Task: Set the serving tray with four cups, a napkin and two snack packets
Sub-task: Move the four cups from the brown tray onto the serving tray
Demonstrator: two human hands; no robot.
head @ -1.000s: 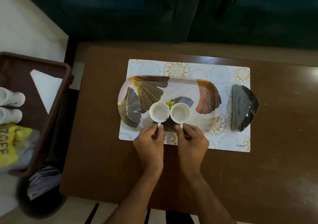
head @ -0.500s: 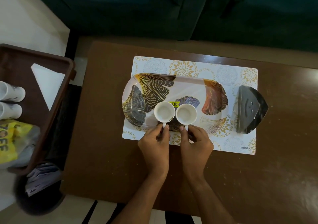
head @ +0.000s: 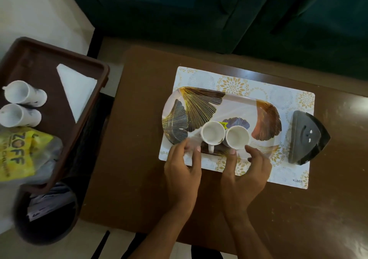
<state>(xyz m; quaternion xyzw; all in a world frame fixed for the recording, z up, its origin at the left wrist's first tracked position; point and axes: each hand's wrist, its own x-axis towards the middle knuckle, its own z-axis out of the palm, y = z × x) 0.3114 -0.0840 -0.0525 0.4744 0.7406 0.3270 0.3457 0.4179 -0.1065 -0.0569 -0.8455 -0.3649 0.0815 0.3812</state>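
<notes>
An oval serving tray [head: 201,107] with a leaf pattern lies on a white placemat [head: 278,97]. Two white cups stand side by side near its front edge: the left cup [head: 212,133] and the right cup [head: 237,139]. My left hand [head: 184,169] hovers just in front of the left cup, fingers apart and holding nothing. My right hand [head: 246,171] is open in front of the right cup. Off to the left, a brown bin [head: 59,131] holds two more white cups [head: 22,105], a folded white napkin [head: 76,87] and a yellow snack packet [head: 18,155].
A dark grey napkin holder [head: 306,137] stands on the placemat's right end. The brown table [head: 139,159] has a dark sofa behind it. A black waste bin [head: 45,215] with papers sits on the floor under the brown bin.
Both hands have let go of the cup handles and drawn back a little with fingers spread. The view has swung left, showing more of the brown bin.
</notes>
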